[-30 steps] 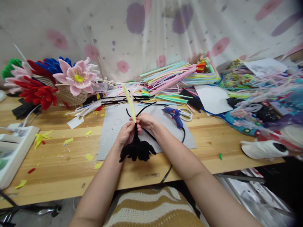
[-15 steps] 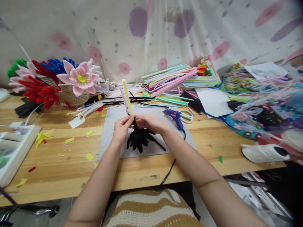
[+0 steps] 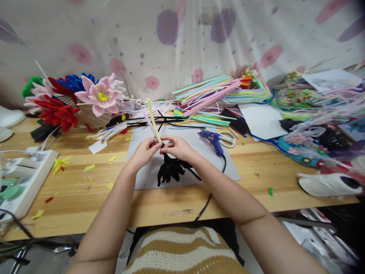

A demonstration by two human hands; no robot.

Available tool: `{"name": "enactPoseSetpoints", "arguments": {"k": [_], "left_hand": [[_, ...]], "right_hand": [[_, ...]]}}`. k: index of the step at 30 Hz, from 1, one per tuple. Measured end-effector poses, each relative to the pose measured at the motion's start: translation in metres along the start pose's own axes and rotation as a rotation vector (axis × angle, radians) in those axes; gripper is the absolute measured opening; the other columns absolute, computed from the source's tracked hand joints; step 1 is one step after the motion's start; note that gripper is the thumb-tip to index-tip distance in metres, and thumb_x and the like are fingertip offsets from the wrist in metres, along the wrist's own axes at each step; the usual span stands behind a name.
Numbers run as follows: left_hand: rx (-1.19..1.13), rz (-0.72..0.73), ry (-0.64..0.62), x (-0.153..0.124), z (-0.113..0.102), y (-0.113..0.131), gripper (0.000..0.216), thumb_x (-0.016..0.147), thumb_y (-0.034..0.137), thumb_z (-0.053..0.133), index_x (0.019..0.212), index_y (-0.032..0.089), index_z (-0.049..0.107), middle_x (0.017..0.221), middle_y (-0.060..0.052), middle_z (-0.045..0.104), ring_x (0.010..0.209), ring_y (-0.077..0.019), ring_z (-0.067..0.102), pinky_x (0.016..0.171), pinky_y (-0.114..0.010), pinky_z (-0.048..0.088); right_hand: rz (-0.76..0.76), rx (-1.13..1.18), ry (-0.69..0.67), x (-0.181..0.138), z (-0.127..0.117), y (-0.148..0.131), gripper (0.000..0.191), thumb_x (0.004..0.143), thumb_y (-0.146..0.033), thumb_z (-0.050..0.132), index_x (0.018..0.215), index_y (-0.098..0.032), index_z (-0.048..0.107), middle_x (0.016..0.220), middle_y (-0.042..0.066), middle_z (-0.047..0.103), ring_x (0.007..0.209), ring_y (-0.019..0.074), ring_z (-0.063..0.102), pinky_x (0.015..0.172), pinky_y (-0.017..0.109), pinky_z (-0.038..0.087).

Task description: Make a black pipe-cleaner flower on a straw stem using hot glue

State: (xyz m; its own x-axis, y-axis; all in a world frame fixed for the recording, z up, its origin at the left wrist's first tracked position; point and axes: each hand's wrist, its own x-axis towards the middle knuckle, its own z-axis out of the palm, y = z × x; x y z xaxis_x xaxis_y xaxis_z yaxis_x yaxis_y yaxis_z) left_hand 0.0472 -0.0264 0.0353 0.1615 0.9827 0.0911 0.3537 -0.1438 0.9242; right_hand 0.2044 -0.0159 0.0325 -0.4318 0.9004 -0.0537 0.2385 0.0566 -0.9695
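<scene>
A black pipe-cleaner flower (image 3: 170, 170) hangs head down over the grey mat (image 3: 145, 179), its petals drooping. My right hand (image 3: 178, 147) pinches its black stem just above the petals. Close beside it, my left hand (image 3: 145, 153) has thumb and forefinger closed where a yellow pipe cleaner (image 3: 153, 118) and a pale pink pipe cleaner (image 3: 148, 123) meet the stem. Both of these stick up above my fingers, spread in a narrow V. The fingertips hide the exact joining point.
A blue glue gun (image 3: 213, 140) and white-handled scissors (image 3: 227, 139) lie right of my hands. Behind are piled pipe cleaners (image 3: 211, 97). Finished fuzzy flowers (image 3: 99, 95) stand at the back left, a power strip (image 3: 34, 179) at the left edge, and a white shoe-like object (image 3: 327, 184) at right.
My right hand's fingers have closed in on the black stem, where they were more stretched out before. The flower tilts differently, and the pink and yellow pipe cleaners stand further apart.
</scene>
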Motion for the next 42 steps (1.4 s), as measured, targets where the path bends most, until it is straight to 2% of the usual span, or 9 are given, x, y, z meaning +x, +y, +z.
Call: {"name": "enactPoseSetpoints", "arguments": {"k": [5, 10, 17, 24, 29, 31, 33, 36, 42], "left_hand": [[0.240, 0.154, -0.068, 0.004, -0.012, 0.003, 0.017, 0.069, 0.034, 0.060, 0.077, 0.021, 0.066, 0.088, -0.004, 0.061, 0.092, -0.0205, 0.049, 0.084, -0.032, 0.035], [0.193, 0.052, -0.131, 0.009, -0.013, 0.005, 0.019, 0.066, 0.037, 0.062, 0.062, 0.019, 0.067, 0.062, -0.002, 0.061, 0.064, -0.0152, 0.049, 0.062, -0.024, 0.035], [0.300, -0.087, -0.031, 0.011, -0.010, 0.006, 0.027, 0.062, 0.043, 0.064, 0.057, 0.017, 0.066, 0.046, 0.002, 0.053, 0.044, -0.0094, 0.038, 0.044, -0.023, 0.023], [0.468, -0.085, 0.022, 0.015, -0.005, 0.022, 0.022, 0.059, 0.038, 0.068, 0.049, 0.019, 0.062, 0.043, 0.000, 0.050, 0.050, -0.0149, 0.045, 0.053, -0.027, 0.029], [0.715, 0.144, 0.195, 0.021, 0.007, 0.030, 0.017, 0.064, 0.025, 0.065, 0.049, 0.019, 0.059, 0.052, -0.006, 0.052, 0.076, -0.0267, 0.051, 0.074, -0.038, 0.031], [0.668, 0.227, 0.291, 0.018, 0.011, 0.031, 0.006, 0.064, 0.024, 0.065, 0.063, 0.019, 0.063, 0.068, -0.008, 0.057, 0.090, -0.0291, 0.049, 0.082, -0.041, 0.030], [0.543, 0.268, 0.450, 0.012, 0.015, 0.028, 0.018, 0.067, 0.027, 0.064, 0.084, 0.019, 0.063, 0.089, -0.010, 0.058, 0.098, -0.0273, 0.047, 0.086, -0.040, 0.029], [0.277, 0.150, 0.630, 0.001, 0.025, 0.011, 0.021, 0.075, 0.033, 0.055, 0.089, 0.018, 0.059, 0.092, -0.008, 0.058, 0.086, -0.0192, 0.051, 0.080, -0.032, 0.036], [-0.291, -0.212, 0.288, -0.003, 0.048, -0.013, 0.032, 0.067, 0.043, 0.062, 0.084, 0.017, 0.066, 0.080, -0.003, 0.065, 0.070, -0.0134, 0.057, 0.061, -0.023, 0.041]], "right_hand": [[-0.001, -0.016, -0.057, -0.006, -0.005, -0.004, 0.049, 0.065, -0.015, 0.059, 0.113, -0.021, 0.050, 0.066, -0.003, 0.068, 0.067, 0.0118, 0.062, 0.062, 0.020, 0.042], [-0.001, -0.116, -0.011, -0.007, -0.005, -0.007, 0.041, 0.066, -0.017, 0.059, 0.106, -0.021, 0.050, 0.069, -0.003, 0.068, 0.067, 0.0119, 0.062, 0.062, 0.021, 0.042], [-0.030, -0.317, 0.035, -0.005, -0.004, -0.008, 0.011, 0.068, -0.018, 0.059, 0.080, -0.019, 0.059, 0.068, -0.001, 0.068, 0.069, 0.0126, 0.062, 0.063, 0.022, 0.041], [-0.031, -0.375, 0.117, -0.001, 0.002, -0.006, 0.008, 0.068, -0.017, 0.058, 0.075, -0.021, 0.060, 0.067, -0.002, 0.068, 0.067, 0.0127, 0.062, 0.063, 0.023, 0.041], [0.050, -0.275, 0.229, 0.012, 0.005, 0.002, 0.003, 0.067, -0.020, 0.058, 0.070, -0.020, 0.058, 0.065, 0.000, 0.068, 0.068, 0.0139, 0.063, 0.062, 0.024, 0.043], [0.076, -0.145, 0.266, 0.017, 0.004, 0.007, 0.005, 0.065, -0.019, 0.059, 0.069, -0.019, 0.055, 0.064, 0.000, 0.067, 0.068, 0.0135, 0.063, 0.064, 0.024, 0.044], [0.095, 0.015, 0.279, 0.020, 0.003, 0.012, 0.010, 0.064, -0.018, 0.060, 0.069, -0.018, 0.052, 0.061, -0.001, 0.065, 0.064, 0.0122, 0.063, 0.064, 0.024, 0.045], [0.105, 0.190, 0.278, 0.020, 0.002, 0.016, 0.013, 0.065, -0.017, 0.059, 0.070, -0.018, 0.048, 0.057, -0.002, 0.063, 0.059, 0.0108, 0.061, 0.063, 0.024, 0.046], [0.125, -0.011, 0.322, 0.015, 0.001, 0.015, 0.013, 0.064, -0.022, 0.059, 0.072, -0.018, 0.050, 0.061, -0.002, 0.061, 0.060, 0.0113, 0.058, 0.060, 0.023, 0.043]]}}
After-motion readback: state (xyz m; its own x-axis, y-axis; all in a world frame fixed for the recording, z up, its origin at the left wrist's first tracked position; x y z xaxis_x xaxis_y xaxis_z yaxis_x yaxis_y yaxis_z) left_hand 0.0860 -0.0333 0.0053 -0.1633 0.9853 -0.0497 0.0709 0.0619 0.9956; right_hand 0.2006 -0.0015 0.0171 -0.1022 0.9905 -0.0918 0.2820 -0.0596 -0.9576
